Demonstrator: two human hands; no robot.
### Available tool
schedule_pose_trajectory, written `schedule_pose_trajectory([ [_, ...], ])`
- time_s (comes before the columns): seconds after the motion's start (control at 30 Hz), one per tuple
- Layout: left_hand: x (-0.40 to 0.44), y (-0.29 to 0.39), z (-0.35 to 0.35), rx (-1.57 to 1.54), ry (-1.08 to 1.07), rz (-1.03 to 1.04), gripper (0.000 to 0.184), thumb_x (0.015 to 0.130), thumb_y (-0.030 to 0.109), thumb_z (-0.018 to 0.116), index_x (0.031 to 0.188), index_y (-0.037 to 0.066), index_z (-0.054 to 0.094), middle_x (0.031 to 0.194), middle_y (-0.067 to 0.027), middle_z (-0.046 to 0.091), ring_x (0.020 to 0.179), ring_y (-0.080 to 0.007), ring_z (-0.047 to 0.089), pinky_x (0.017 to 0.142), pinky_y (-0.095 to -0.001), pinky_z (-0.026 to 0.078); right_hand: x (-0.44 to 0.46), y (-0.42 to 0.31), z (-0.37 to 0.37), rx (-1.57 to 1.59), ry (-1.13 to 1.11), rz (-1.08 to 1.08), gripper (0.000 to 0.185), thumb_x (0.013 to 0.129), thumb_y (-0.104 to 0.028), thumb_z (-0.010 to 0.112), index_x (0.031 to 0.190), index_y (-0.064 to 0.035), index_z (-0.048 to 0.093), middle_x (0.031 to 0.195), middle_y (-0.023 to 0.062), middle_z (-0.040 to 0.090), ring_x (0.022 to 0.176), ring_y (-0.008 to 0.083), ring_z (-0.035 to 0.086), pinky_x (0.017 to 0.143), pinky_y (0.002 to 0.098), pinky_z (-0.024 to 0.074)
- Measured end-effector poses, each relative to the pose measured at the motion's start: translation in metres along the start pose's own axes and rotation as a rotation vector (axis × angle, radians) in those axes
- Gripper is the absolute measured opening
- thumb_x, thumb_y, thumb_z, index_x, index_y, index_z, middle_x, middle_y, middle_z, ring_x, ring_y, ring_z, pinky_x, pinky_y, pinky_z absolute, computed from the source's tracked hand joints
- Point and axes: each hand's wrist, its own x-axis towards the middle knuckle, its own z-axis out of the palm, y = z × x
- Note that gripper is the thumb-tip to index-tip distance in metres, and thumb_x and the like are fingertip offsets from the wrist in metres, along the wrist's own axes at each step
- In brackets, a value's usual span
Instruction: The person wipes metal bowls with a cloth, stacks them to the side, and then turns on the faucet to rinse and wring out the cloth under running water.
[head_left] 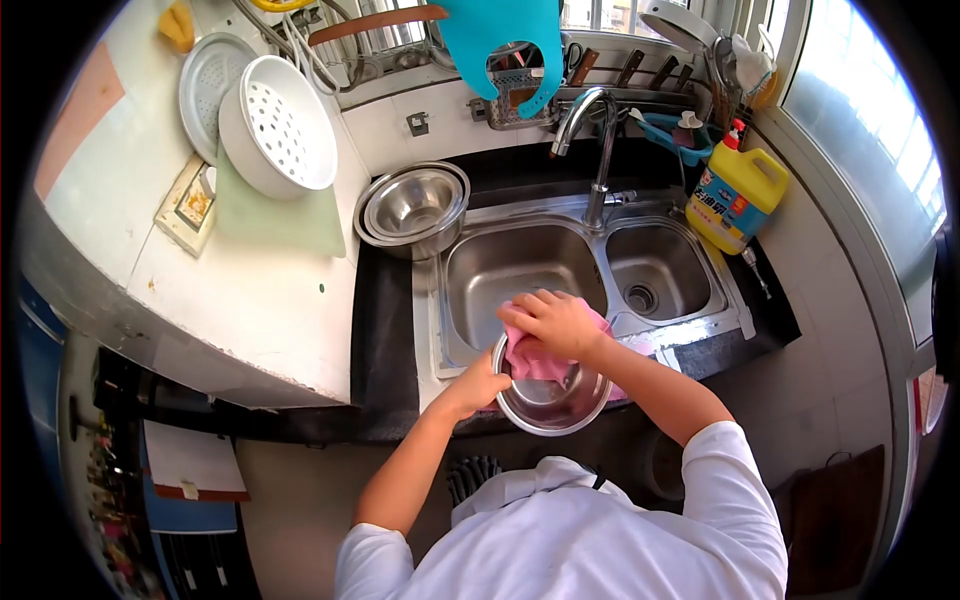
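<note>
A steel bowl (550, 408) is tilted over the front edge of the double sink (520, 265). My left hand (478, 386) grips the bowl's rim on its left side, thumb on the inner side. A pink cloth (533, 362) lies partly inside the bowl and over its far rim. Above it, my right hand (553, 322) is closed on the cloth, pressing it against the bowl's far side; the fingertips point left. Part of the cloth shows to the right, behind my right wrist.
Nested steel bowls (412, 205) stand left of the sink. The faucet (597, 150) rises behind it. A yellow detergent bottle (735, 195) stands at the right. White colanders (285, 130) lean at the left wall, and a blue-green bib (480, 45) hangs above.
</note>
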Motion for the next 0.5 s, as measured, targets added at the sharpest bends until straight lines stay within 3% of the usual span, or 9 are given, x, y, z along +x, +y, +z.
schedule_pose_trajectory([
  [0.03,-0.005,0.002,0.004,0.057,0.037,0.047,0.064,0.07,-0.005,0.045,0.133,0.001,0.033,0.117,-0.0104,0.051,0.108,-0.0205,0.049,0.093,-0.0298,0.038,-0.002,0.004,0.005,0.115,-0.084,0.071,0.057,0.061,-0.036,0.071,0.112,-0.0196,0.051,0.108,0.0034,0.056,0.092,0.0228,0.059,0.069,0.0389,0.0496],
  [0.07,-0.007,0.003,0.005,0.091,0.087,0.089,0.066,0.07,-0.005,0.042,0.135,0.002,0.031,0.122,-0.0134,0.048,0.114,-0.0237,0.046,0.099,-0.0299,0.033,-0.001,0.008,0.012,0.101,0.076,0.088,0.046,0.063,-0.035,0.071,0.1,-0.0169,0.053,0.091,0.0034,0.059,0.074,0.0241,0.062,0.055,0.0366,0.0487],
  [0.17,-0.015,0.001,0.003,0.21,0.212,0.22,0.069,0.071,-0.004,0.04,0.138,0.006,0.028,0.12,-0.0115,0.05,0.107,-0.0192,0.05,0.091,-0.0291,0.04,-0.004,0.016,0.018,0.306,0.183,0.305,0.042,0.065,-0.032,0.072,0.098,-0.0142,0.054,0.085,0.0073,0.062,0.073,0.028,0.062,0.059,0.0393,0.0483],
  [0.2,-0.018,0.002,0.001,0.17,0.243,0.194,0.069,0.07,-0.005,0.04,0.137,0.004,0.029,0.128,-0.0138,0.045,0.119,-0.0213,0.042,0.1,-0.0277,0.029,-0.006,0.013,0.013,0.408,0.217,0.444,0.037,0.069,-0.03,0.072,0.097,-0.0118,0.056,0.081,0.0114,0.063,0.073,0.0308,0.062,0.062,0.0389,0.0489],
  [0.23,-0.019,0.003,0.001,0.171,0.241,0.193,0.069,0.07,-0.005,0.04,0.137,0.004,0.029,0.128,-0.0138,0.045,0.119,-0.0213,0.042,0.1,-0.0277,0.029,-0.008,0.014,0.017,0.408,0.217,0.445,0.037,0.069,-0.03,0.072,0.097,-0.0118,0.056,0.081,0.0114,0.063,0.073,0.0308,0.062,0.062,0.0389,0.0489],
  [0.3,-0.024,0.005,0.002,0.229,0.364,0.297,0.069,0.072,-0.005,0.038,0.138,0.006,0.026,0.13,-0.0181,0.044,0.122,-0.0264,0.042,0.099,-0.029,0.033,-0.014,0.01,0.027,0.717,0.294,0.83,0.034,0.072,-0.026,0.072,0.099,-0.0117,0.058,0.083,0.0134,0.064,0.075,0.0298,0.063,0.066,0.0349,0.0497],
  [0.37,-0.023,0.008,0.009,0.209,0.365,0.326,0.069,0.072,-0.007,0.037,0.139,0.005,0.024,0.134,-0.0174,0.04,0.126,-0.0254,0.038,0.101,-0.0288,0.029,-0.02,0.004,0.044,0.803,0.371,0.855,0.031,0.077,-0.024,0.07,0.1,-0.0072,0.059,0.086,0.0137,0.065,0.076,0.0239,0.064,0.069,0.0308,0.049],
  [0.43,-0.018,0.005,0.014,0.119,0.51,0.338,0.071,0.069,-0.011,0.037,0.138,0.003,0.027,0.134,-0.0133,0.038,0.125,-0.0208,0.036,0.104,-0.0276,0.025,-0.029,-0.004,0.081,1.155,0.623,0.996,0.032,0.08,-0.023,0.068,0.102,-0.0021,0.057,0.091,0.0108,0.064,0.08,0.0173,0.061,0.071,0.0291,0.0484],
  [0.5,-0.004,-0.011,0.012,0.156,0.465,0.466,0.069,0.072,-0.009,0.037,0.139,0.001,0.021,0.14,-0.0156,0.03,0.131,-0.0251,0.029,0.106,-0.0304,0.023,-0.027,-0.034,0.083,1.655,0.688,1.197,0.031,0.083,-0.02,0.065,0.107,-0.003,0.055,0.099,0.0059,0.061,0.086,0.0143,0.059,0.072,0.0284,0.0487],
])
